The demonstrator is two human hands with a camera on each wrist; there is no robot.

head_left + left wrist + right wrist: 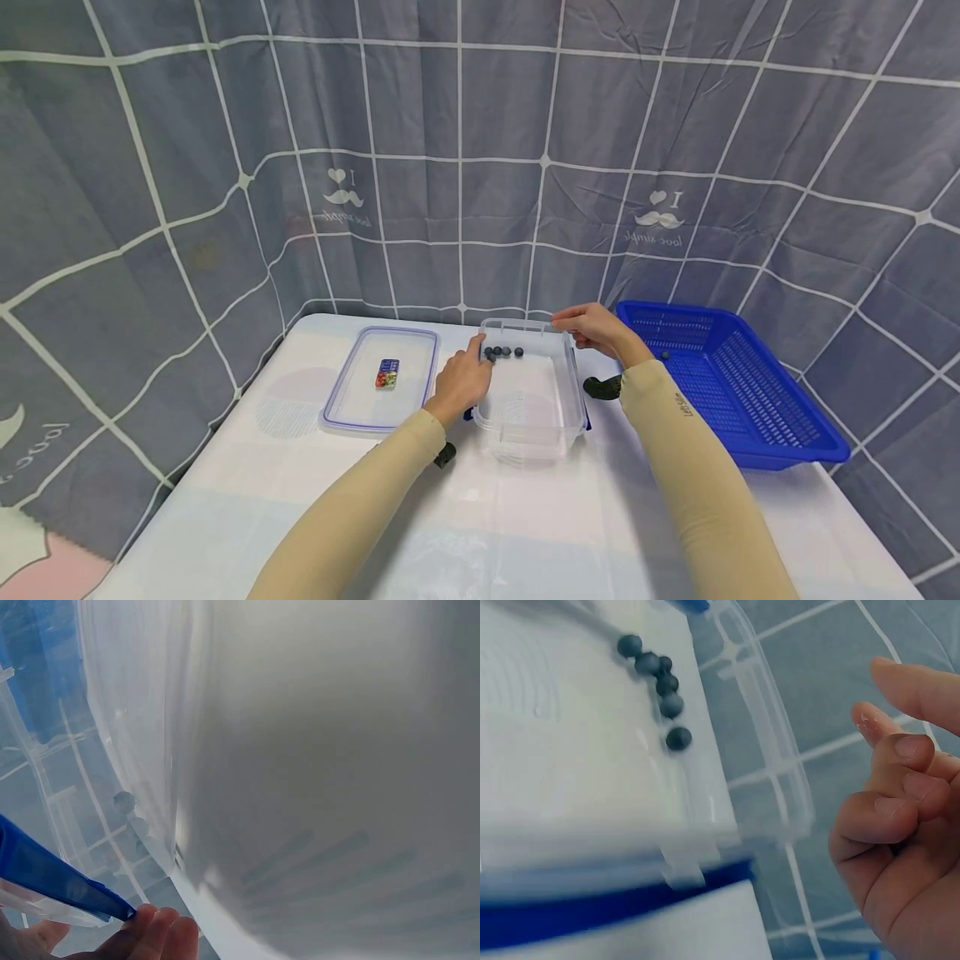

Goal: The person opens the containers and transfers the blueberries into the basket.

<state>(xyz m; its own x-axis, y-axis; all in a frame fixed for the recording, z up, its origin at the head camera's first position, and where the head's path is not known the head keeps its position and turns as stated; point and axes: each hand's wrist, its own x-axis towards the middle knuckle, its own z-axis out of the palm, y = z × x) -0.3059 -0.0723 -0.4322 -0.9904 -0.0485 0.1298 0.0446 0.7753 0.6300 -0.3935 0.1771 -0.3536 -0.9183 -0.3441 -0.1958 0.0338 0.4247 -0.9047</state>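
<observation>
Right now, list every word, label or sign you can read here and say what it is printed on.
"I love simple", with a heart and moustache, mirrored: on the grey curtain, repeated at upper left.
Small vertical lettering on the right sleeve: too small to read.
Colourful sticker on the lid: too small to read.
Clear container and blue basket: no readable text.

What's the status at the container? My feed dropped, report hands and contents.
Left hand touching clear plastic container left wall. Right hand at far rim, holding nothing. Small dark round balls inside, far end. Nothing blocking.
</observation>
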